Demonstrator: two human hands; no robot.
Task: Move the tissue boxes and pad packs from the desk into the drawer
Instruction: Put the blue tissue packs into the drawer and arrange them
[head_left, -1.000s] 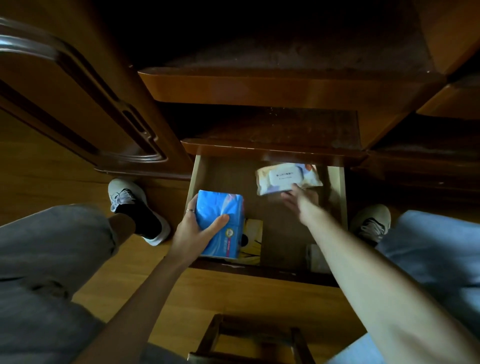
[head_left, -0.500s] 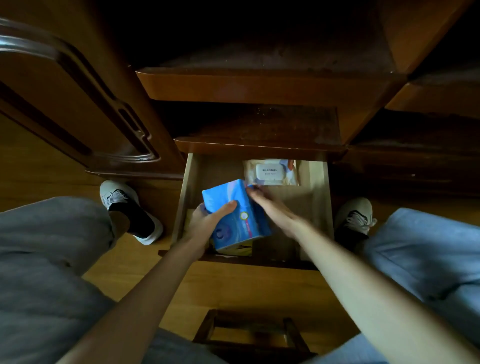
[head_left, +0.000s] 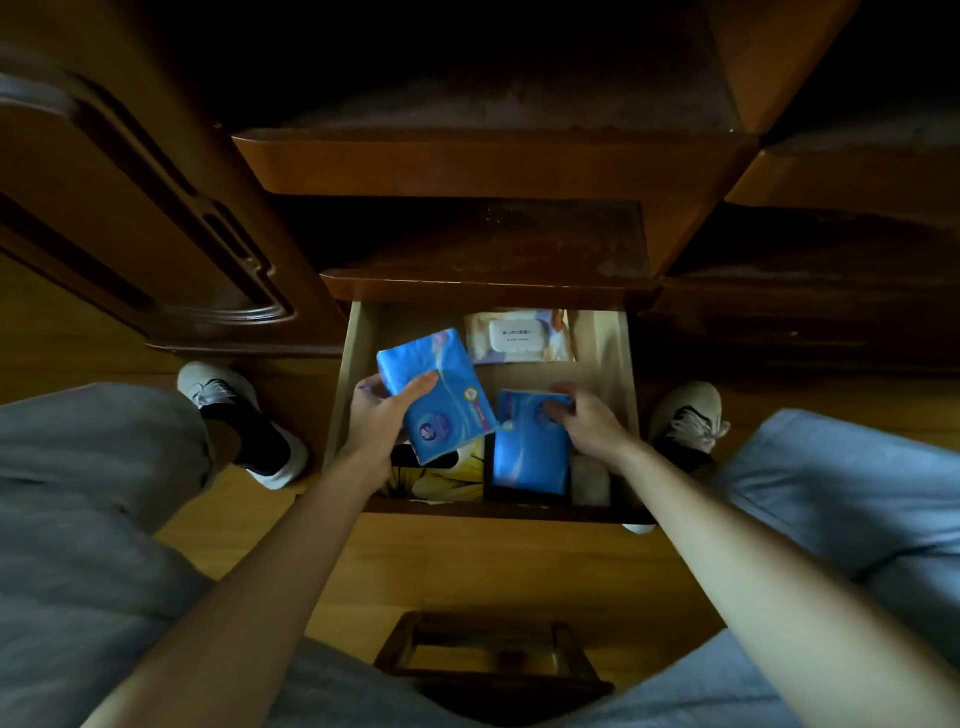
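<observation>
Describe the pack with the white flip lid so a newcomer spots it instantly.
Look into the open wooden drawer below the dark shelf. The wipes pack lies flat against the back wall, beyond both hands. Unlike the two blue packs nearer the front, it is pale, with a white rectangular lid.

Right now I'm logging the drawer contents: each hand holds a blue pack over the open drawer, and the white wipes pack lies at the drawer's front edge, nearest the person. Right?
Not quite. The head view shows the white wipes pack at the back of the drawer, farthest from the person. The rest holds: the left hand and right hand each hold a blue pack.
</observation>
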